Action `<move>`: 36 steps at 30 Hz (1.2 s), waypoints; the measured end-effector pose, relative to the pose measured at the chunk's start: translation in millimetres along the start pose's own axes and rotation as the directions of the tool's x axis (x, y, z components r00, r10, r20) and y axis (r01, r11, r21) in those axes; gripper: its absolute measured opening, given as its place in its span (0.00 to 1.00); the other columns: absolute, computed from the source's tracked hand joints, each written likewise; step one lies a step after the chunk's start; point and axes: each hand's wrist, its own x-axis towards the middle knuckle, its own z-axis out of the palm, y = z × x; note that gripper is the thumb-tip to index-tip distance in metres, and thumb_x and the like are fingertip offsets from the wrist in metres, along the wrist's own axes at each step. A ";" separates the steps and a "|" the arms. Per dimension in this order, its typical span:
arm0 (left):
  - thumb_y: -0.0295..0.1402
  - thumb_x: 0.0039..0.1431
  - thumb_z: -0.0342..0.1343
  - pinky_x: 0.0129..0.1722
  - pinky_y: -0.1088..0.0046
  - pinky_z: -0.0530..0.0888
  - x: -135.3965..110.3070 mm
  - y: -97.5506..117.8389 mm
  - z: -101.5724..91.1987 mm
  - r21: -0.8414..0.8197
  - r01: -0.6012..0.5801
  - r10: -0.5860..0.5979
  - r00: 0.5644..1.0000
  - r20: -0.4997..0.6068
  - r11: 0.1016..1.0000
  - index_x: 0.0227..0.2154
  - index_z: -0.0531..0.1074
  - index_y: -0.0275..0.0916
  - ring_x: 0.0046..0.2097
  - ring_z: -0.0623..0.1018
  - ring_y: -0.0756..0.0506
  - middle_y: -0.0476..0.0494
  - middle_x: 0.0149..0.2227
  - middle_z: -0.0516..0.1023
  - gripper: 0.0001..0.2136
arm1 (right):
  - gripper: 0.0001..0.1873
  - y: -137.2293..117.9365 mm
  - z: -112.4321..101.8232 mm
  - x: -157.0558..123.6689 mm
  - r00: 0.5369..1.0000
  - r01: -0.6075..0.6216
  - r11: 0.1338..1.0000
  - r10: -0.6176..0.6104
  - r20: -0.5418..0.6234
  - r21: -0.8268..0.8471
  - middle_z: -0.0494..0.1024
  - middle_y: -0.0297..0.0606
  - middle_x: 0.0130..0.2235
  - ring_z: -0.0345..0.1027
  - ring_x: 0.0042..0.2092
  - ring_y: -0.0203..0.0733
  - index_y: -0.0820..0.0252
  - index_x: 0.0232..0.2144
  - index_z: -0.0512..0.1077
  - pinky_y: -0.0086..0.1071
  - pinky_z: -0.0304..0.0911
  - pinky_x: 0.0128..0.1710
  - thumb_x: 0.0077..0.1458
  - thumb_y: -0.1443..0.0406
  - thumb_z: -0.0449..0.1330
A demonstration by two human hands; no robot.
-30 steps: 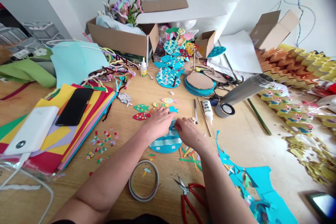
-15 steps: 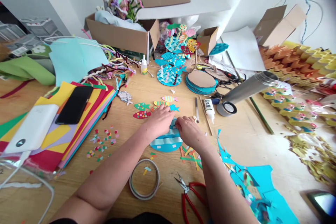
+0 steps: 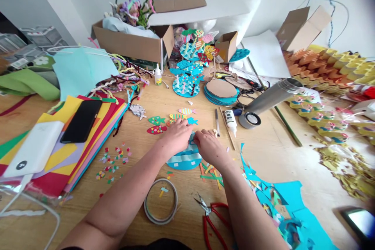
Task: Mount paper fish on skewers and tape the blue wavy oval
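Note:
On the table before me lies a round blue disc with wavy pale-blue paper strips across it and small white squares near its front edge. My left hand rests over the disc's far left part, fingers stretched forward. Curled fingers of my right hand press at the disc's far right part; what they pinch is hidden. Just beyond the left fingertips is a blue paper fish. Beside it lie a striped fish, a green fish and a red dotted fish.
Red-handled pliers and a tape roll lie near me. Glue, a pen and a steel flask stand or lie to the right. Stacked discs sit behind; coloured paper is at left.
The view has shifted slightly, moving the background a little left and down. Both hands stay on the disc with nearly the same pose.

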 end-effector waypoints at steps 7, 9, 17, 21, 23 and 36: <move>0.30 0.58 0.49 0.50 0.62 0.65 0.3 6.3 -0.9 0.024 0.035 -0.034 0.999 -0.012 0.999 0.43 0.69 0.35 0.49 0.69 0.39 0.37 0.44 0.71 0.12 | 0.12 0.3 0.2 0.6 1.000 -0.006 1.000 0.006 0.007 0.008 0.73 0.46 0.36 0.66 0.42 0.45 0.63 0.35 0.72 0.32 0.51 0.39 0.62 0.68 0.47; 0.29 0.58 0.48 0.50 0.62 0.65 0.1 8.2 -0.7 0.024 0.037 -0.036 0.999 -0.030 0.999 0.43 0.69 0.35 0.49 0.68 0.39 0.37 0.43 0.71 0.11 | 0.13 0.0 -0.1 0.6 1.000 -0.006 1.000 0.006 0.005 0.006 0.74 0.46 0.36 0.66 0.42 0.45 0.63 0.35 0.72 0.31 0.51 0.40 0.62 0.68 0.47; 0.29 0.56 0.51 0.49 0.63 0.66 0.6 10.6 2.5 0.043 0.076 -0.073 0.996 -0.058 0.996 0.40 0.70 0.36 0.48 0.69 0.39 0.38 0.42 0.72 0.10 | 0.13 -1.0 -0.9 -1.0 1.000 -0.009 1.000 0.009 -0.023 -0.010 0.74 0.45 0.36 0.66 0.41 0.45 0.64 0.35 0.72 0.32 0.51 0.39 0.61 0.70 0.47; 0.30 0.55 0.53 0.49 0.63 0.66 2.0 10.3 3.0 0.007 0.106 -0.105 0.993 -0.046 0.994 0.42 0.69 0.37 0.49 0.68 0.39 0.39 0.43 0.72 0.11 | 0.12 -2.0 -1.8 -2.1 0.999 -0.015 1.000 0.015 -0.028 -0.008 0.74 0.46 0.36 0.66 0.42 0.45 0.64 0.35 0.72 0.31 0.52 0.39 0.60 0.70 0.48; 0.30 0.55 0.53 0.49 0.63 0.66 2.4 10.5 1.9 -0.007 0.111 -0.111 0.993 -0.040 0.994 0.43 0.69 0.37 0.49 0.68 0.39 0.39 0.44 0.72 0.12 | 0.13 -2.8 -3.3 -2.6 0.999 -0.021 1.000 0.021 -0.026 -0.006 0.75 0.46 0.36 0.67 0.42 0.46 0.65 0.35 0.73 0.32 0.52 0.40 0.60 0.70 0.48; 0.31 0.55 0.54 0.50 0.63 0.66 3.2 9.1 4.4 0.000 0.112 -0.112 0.992 -0.055 0.994 0.46 0.68 0.36 0.49 0.69 0.38 0.38 0.45 0.72 0.15 | 0.16 -1.9 -19.4 -7.2 0.999 -0.045 0.999 0.045 0.020 0.028 0.80 0.47 0.34 0.73 0.36 0.43 0.63 0.28 0.76 0.31 0.53 0.31 0.57 0.68 0.49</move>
